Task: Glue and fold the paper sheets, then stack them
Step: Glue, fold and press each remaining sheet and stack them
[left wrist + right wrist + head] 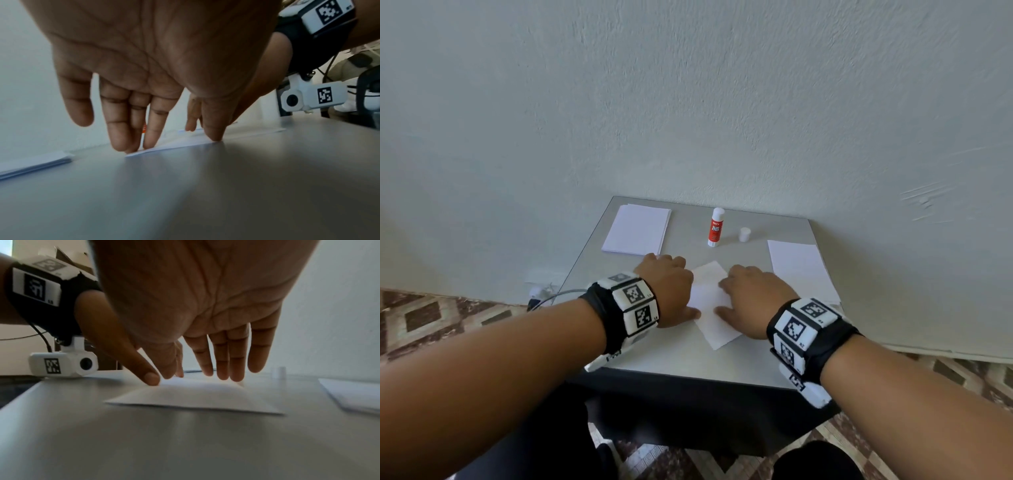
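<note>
Now, starting at our far left, a stack of white sheets (636, 229) lies flat at the back left corner of the grey tabletop (688, 359), its edge also showing low in the left wrist view. Next comes our left hand (669, 287), palm down, fingers (121, 129) straight and close together, their tips pressing on the left edge of the folded paper (710, 301); the thumb tip rests at the paper's near corner, and the little finger stands off the surface. We hold nothing in this hand. The folded paper sits in the middle of the tabletop, turned at an angle, flat between both hands. Behind it, a glue stick (716, 226) with a red label stands upright, and its white cap (745, 234) stands apart, just to its right. Our right hand (751, 296) lies over the right half of the folded paper, fingers (224, 360) extended and side by side, tips down on the sheet, thumb spread out to the side and touching it too. Farthest right, another white sheet pile (803, 270) lies flat near the tabletop's right edge, well apart from the hand.
</note>
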